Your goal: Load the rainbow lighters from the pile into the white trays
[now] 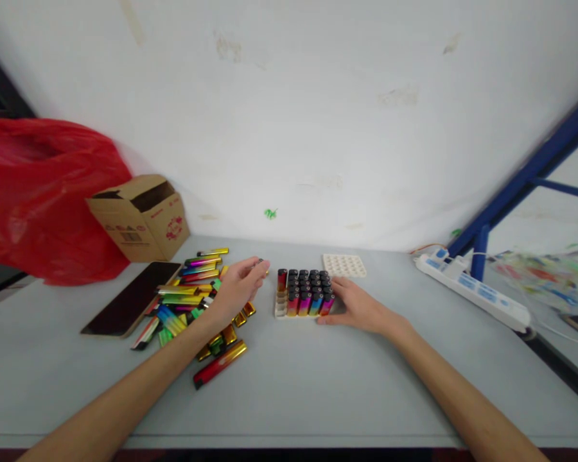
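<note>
My left hand (pixel 243 282) is closed, fingers pinched on a lighter (pixel 260 260) whose dark tip shows at the fingertips; the rest is mostly hidden. It hovers between the lighter pile and a white tray (pixel 280 313) with holes. Rows of upright lighters (pixel 304 300) with black tops and shiny rainbow bodies stand in this tray. In the tray's leftmost row, one red lighter (pixel 282 280) stands at the back, with open holes in front of it. My right hand (pixel 349 305) grips the right side of the tray, thumb at the front corner.
A heap of loose colourful lighters (pixel 173 319) lies at left, beside a dark tablet-like slab (pixel 132 300). Behind stand a cardboard box (pixel 147 224) and a red plastic bag (pixel 52 199). Another white holed tray (pixel 344 264) lies behind right. A power strip (pixel 476 292) runs along the right.
</note>
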`<state>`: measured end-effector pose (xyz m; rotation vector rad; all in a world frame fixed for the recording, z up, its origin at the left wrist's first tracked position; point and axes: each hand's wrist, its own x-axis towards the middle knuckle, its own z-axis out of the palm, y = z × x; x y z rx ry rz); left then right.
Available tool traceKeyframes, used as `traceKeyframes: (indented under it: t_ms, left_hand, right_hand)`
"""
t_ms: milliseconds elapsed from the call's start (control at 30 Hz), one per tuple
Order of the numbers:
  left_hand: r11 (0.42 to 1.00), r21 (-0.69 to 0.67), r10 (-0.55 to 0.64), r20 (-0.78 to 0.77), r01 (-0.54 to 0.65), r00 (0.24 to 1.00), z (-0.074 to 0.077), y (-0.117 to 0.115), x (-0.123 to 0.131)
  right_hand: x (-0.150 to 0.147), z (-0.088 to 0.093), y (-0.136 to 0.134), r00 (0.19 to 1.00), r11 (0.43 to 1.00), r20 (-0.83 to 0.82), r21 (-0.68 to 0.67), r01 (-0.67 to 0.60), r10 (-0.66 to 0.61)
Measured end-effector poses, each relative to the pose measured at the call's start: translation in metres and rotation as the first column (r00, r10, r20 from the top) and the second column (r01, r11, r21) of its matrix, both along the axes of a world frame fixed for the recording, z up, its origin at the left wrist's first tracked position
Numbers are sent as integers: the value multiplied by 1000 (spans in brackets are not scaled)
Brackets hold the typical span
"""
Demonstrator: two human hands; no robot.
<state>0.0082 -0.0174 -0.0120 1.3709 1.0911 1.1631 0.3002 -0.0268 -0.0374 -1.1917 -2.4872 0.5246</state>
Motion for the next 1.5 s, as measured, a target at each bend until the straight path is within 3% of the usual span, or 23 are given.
traceKeyframes:
  t_ms: [233,433,600,733,933,1167,1333,1500]
  left_hand:
    - [997,68,35,-35,-32,999,-4,2,-4]
    - [997,47,-69,65,66,996,0,0,-2]
    - [984,162,-65,-47,72,997,-4,4,-4]
    - [985,146,-78,-127,96,989,-6,5,-7]
    - [979,173,-55,-287,109,956,6,-2,-11]
    - [961,238,-80,-256,143,963,14,-3,-10]
    - [940,267,-139,-266,211,954,8,-5,-10]
    - [912,349,-78,-375,218,924,0,-3,-9]
  right_hand:
    - [1,-1,0,1000,1000,-10,1,-3,3]
    - [1,-1,0,1000,1000,0,17,2,-2]
    - [0,0,-1,1000,1000,14,17,-2,2]
    - [1,1,-1,1000,1000,7,11,-10,10]
    - [1,1,-1,1000,1000,-4,10,-8,8]
    - [1,1,0,1000,1000,-8,10,-16,17]
    - [-1,3,-1,1000,1000,-11,-4,-20,20]
    - [0,3,-1,999,1000,-21,1,-26,26]
